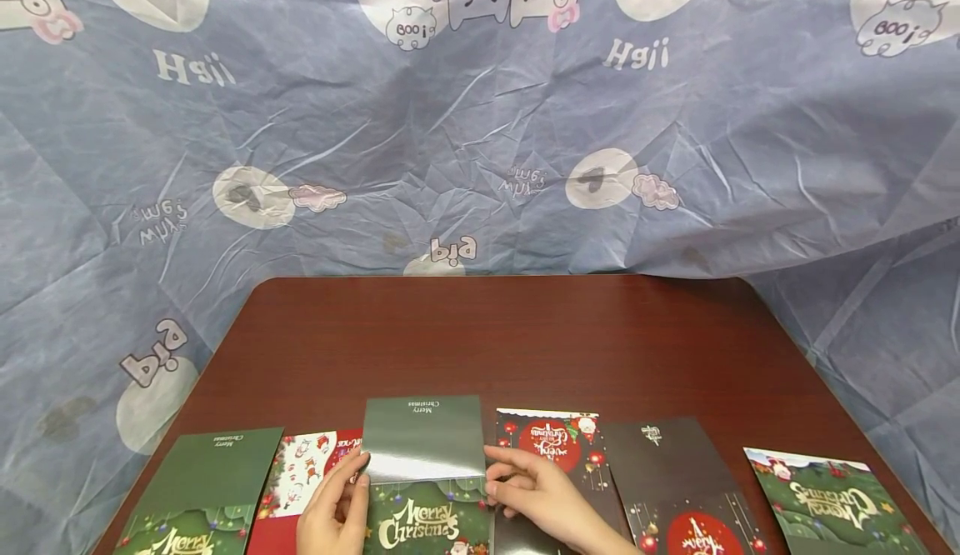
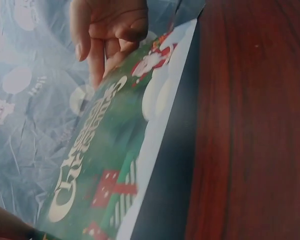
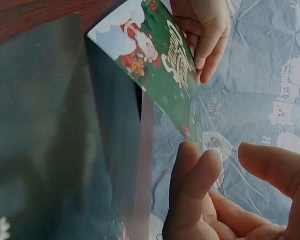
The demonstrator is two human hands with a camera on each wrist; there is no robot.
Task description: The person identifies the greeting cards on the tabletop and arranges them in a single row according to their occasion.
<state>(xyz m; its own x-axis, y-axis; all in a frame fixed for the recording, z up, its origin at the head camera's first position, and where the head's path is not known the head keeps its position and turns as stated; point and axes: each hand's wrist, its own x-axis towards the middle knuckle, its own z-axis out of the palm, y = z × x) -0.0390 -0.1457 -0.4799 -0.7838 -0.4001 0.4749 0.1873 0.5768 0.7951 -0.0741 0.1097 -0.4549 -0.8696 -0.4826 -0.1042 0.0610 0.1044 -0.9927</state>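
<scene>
A green Christmas card [image 1: 426,438] lies unfolded at the front middle of the table, its plain half with small lettering at the back and its "Merry Christmas" picture half in front. My left hand [image 1: 335,501] pinches the card's left edge by the fold, thumb and forefinger close together. At the opposite edge is my right hand [image 1: 543,492], its fingertips touching the card beside the fold. The right wrist view shows the right hand's fingers [image 3: 187,185] spread apart, and the picture half tilted up from the table.
On the left lie another unfolded green card [image 1: 213,463] and a red and white card [image 1: 303,463]. To the right are a dark card with a red circle [image 1: 551,442], an unfolded dark card [image 1: 663,463] and a green card [image 1: 832,497]. A patterned cloth [image 1: 450,122] hangs behind the table [image 1: 495,330].
</scene>
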